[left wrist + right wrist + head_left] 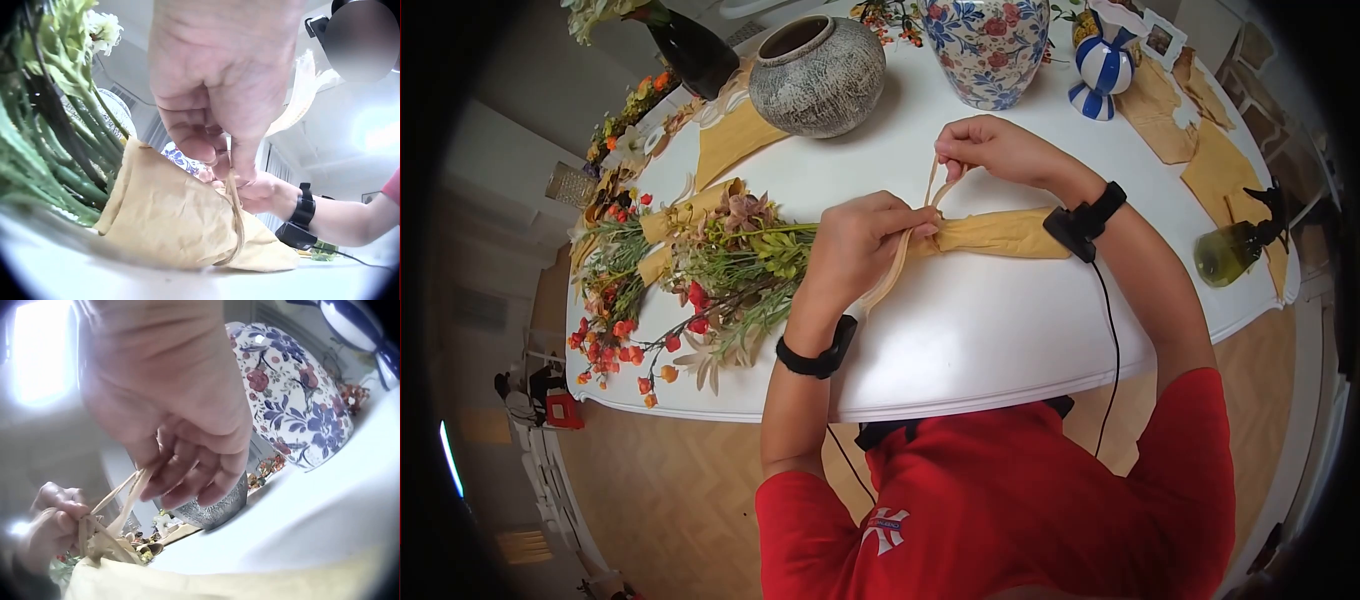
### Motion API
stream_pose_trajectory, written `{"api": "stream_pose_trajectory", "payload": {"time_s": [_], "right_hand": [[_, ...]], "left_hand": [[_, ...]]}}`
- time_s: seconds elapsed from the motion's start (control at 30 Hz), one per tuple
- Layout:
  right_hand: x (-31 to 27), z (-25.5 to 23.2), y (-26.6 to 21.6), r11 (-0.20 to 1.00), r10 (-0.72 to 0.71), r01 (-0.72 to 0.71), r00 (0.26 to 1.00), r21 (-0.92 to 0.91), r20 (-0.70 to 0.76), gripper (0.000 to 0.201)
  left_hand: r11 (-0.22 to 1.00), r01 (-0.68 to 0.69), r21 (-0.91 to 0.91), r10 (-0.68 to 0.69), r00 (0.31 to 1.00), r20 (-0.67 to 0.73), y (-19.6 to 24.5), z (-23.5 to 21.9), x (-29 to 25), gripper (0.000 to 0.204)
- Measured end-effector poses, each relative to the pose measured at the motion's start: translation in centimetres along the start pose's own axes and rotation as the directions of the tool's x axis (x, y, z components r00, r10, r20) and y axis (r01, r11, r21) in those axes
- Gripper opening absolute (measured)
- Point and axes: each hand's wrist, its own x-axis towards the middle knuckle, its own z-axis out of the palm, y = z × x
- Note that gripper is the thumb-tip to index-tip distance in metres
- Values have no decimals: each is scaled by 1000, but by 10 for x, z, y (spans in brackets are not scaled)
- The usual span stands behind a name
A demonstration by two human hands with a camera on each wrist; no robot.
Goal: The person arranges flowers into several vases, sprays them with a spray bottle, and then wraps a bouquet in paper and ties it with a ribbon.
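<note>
A bunch of artificial flowers (765,255) lies on the white table, its stems rolled in tan kraft paper (1010,235). Around the paper runs a thin pale ribbon (238,228), cinching it at the middle. My left hand (852,245) pinches the ribbon with thumb and fingertips right over the wrap, and a ribbon tail hangs below that hand. Up and to the right, my right hand (1005,152) pinches a raised loop of the same ribbon (132,497) between thumb and forefinger. In the right wrist view the strands stretch between both hands.
Behind the hands stand a grey mottled pot (818,80), a floral vase (985,50) and a blue-striped vase (1103,70). A green spray bottle (1228,255) lies at the right, near paper pieces (1160,110). Red-berried stems (615,345) spread over the left side.
</note>
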Motion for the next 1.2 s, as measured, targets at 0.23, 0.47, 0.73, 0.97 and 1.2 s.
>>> {"api": "stream_pose_trajectory", "payload": {"time_s": [0.23,0.47,0.73,0.97,1.2], "right_hand": [[9,-8,2,978,-4,-25,991,-206,-137,33],[-6,-12,7,614,-128,-82,971,-785,-201,24],[-11,-5,24,267,-513,83,856,-960,-69,22],[-23,29,-26,574,-28,-171,973,-800,-229,43],[-11,38,-8,829,318,-292,948,-476,-27,47]], "left_hand": [[996,15,-91,-8,997,72,-6,7,-9,17],[990,83,-111,-54,970,238,-2,-2,-18,15],[780,369,-506,-284,929,238,-13,8,-7,26],[711,532,-459,-466,846,258,3,-2,9,40],[620,592,-515,-544,797,262,-7,4,22,40]]}}
